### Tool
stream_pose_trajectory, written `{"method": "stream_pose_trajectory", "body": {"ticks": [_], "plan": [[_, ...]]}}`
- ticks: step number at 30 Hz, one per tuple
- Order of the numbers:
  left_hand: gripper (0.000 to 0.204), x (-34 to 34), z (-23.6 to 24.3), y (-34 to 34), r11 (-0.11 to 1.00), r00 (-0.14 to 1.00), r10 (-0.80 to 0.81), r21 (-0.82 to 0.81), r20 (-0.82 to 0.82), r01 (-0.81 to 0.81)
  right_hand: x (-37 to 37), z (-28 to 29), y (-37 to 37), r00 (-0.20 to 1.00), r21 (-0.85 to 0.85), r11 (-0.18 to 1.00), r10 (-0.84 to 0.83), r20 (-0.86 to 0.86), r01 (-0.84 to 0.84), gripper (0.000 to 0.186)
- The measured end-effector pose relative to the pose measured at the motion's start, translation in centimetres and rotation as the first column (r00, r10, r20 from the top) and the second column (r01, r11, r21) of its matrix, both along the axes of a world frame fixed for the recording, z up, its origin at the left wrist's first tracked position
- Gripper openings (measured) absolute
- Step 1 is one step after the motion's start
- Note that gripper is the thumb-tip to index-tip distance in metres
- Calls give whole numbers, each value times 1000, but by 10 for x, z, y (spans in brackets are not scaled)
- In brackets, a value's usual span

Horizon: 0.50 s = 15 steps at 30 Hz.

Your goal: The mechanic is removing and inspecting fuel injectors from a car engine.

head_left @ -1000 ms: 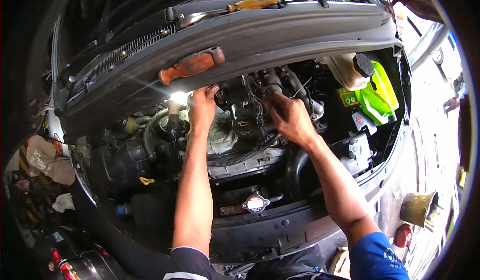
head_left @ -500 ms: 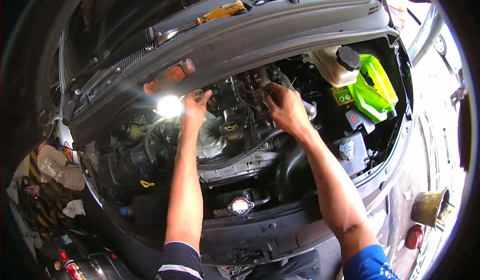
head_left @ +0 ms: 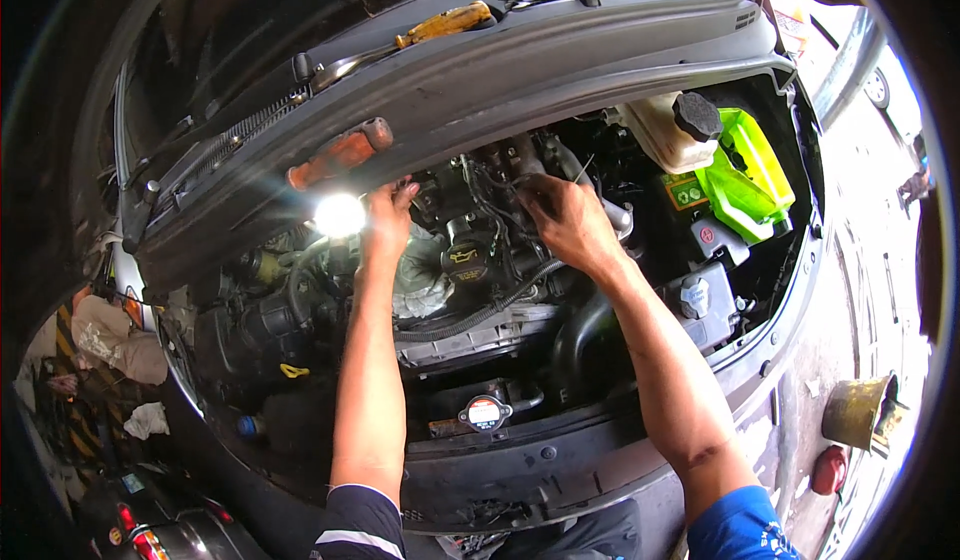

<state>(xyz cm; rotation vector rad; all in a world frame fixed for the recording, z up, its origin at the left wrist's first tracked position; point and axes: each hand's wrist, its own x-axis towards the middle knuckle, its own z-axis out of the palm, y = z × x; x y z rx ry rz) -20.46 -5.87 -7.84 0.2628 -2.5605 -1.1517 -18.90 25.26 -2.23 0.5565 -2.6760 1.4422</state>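
Note:
My left hand [head_left: 388,218] reaches to the back of the open engine bay, beside a bright work light [head_left: 338,214], fingers curled on a part I cannot make out. My right hand [head_left: 568,218] is pinched among hoses and wiring right of the engine's centre; what its fingertips grip is hidden. Between my hands sit the black oil filler cap [head_left: 463,258] and a crumpled light cloth [head_left: 418,295]. An orange-handled screwdriver [head_left: 338,155] lies on the ledge above my left hand. A yellow-handled tool [head_left: 440,22] and a metal wrench [head_left: 348,65] rest higher up on the cowl.
A bright green container [head_left: 742,190] sits beside a reservoir [head_left: 668,130] at the right of the bay. A metal bucket [head_left: 850,415] and red object [head_left: 828,470] lie on the ground at right. A motorbike [head_left: 150,525] stands at lower left.
The view has shifted, so the car's parts appear a little further left than a second ago. Both hands stay at about the same engine spots, the right one's fingers moving slightly.

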Motion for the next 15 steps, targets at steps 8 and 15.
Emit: {"method": "stream_pose_trajectory", "body": {"ticks": [8,15], "plan": [[29,4,10,8,984,970,-152,62,-191,167,1,2,1,999,59,998,3,49,-6,28],[35,3,6,2,993,988,-101,51,-118,108,4,7,2,997,117,991,52,65,-59,28]]}}
